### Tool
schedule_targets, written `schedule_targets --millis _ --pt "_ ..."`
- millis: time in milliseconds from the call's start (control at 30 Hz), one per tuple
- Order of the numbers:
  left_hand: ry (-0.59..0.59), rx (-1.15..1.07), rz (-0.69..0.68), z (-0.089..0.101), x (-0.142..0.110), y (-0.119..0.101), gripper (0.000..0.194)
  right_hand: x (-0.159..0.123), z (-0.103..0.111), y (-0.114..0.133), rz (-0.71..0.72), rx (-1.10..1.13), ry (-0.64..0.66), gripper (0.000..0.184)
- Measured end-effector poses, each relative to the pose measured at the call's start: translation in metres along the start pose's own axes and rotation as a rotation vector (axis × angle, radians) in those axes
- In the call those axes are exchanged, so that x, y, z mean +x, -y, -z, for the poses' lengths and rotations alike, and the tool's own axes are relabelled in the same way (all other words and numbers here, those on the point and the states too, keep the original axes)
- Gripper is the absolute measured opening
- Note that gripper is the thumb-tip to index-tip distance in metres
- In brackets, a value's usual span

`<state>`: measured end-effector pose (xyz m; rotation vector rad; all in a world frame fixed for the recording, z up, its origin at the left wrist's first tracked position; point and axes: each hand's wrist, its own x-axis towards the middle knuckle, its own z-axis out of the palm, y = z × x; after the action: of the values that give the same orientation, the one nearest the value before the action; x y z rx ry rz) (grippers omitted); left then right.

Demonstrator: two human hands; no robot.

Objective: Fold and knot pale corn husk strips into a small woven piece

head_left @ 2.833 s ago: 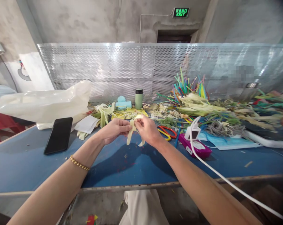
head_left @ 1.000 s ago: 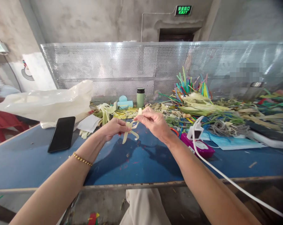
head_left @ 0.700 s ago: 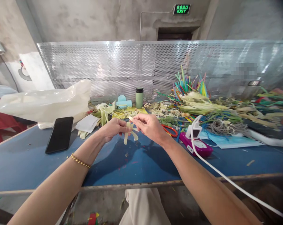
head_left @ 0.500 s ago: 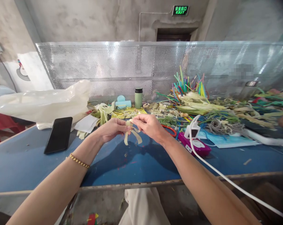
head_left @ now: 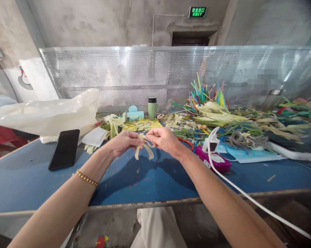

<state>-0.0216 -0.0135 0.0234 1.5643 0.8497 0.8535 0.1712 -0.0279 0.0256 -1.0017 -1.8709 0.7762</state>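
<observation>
Pale strips of what looks like corn husk [head_left: 147, 151] are pinched between my two hands, above the middle of the blue table [head_left: 124, 193]. My left hand [head_left: 125, 143] is closed on them from the left, thumb and fingertips together. From the right, my right hand [head_left: 162, 140] pinches a part of the same strips close to the left fingertips. Two loose ends hang down below the fingers, spread apart. How the strips cross or are knotted is partly hidden by the fingertips.
A black phone [head_left: 64, 150] lies left, beside folded white paper [head_left: 95, 136]. A green bottle [head_left: 152, 109] stands behind my hands. Husks [head_left: 217, 115] and cords are heaped right, near a purple power strip [head_left: 220, 162] with a white cable [head_left: 238, 191]. A perforated metal screen [head_left: 114, 69] backs the table.
My right hand, a little away from the left with a strip end a second ago, has come in close to it. The hanging ends have shifted. My left hand keeps its grip.
</observation>
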Motion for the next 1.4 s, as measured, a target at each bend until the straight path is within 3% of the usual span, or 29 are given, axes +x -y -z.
schedule_targets --millis 800,1000,1200,1400 --pt "0.04 -0.066 0.001 0.0011 -0.001 -0.0017 0.023 -0.0015 0.0008 0.0049 -0.078 0.097 -0.013 0.016" --pt "0.047 -0.024 0.024 -0.0015 -0.0022 -0.0032 0.025 -0.0015 0.0008 0.0016 0.009 0.016 0.031 0.019" --pt "0.137 0.058 0.053 -0.0015 -0.0031 -0.0024 0.024 -0.0047 0.001 0.0052 -0.053 -0.04 0.142 0.017" --pt "0.135 0.127 0.039 0.0007 -0.0014 0.0011 0.019 -0.0065 -0.0006 0.0072 -0.054 -0.013 0.215 0.017"
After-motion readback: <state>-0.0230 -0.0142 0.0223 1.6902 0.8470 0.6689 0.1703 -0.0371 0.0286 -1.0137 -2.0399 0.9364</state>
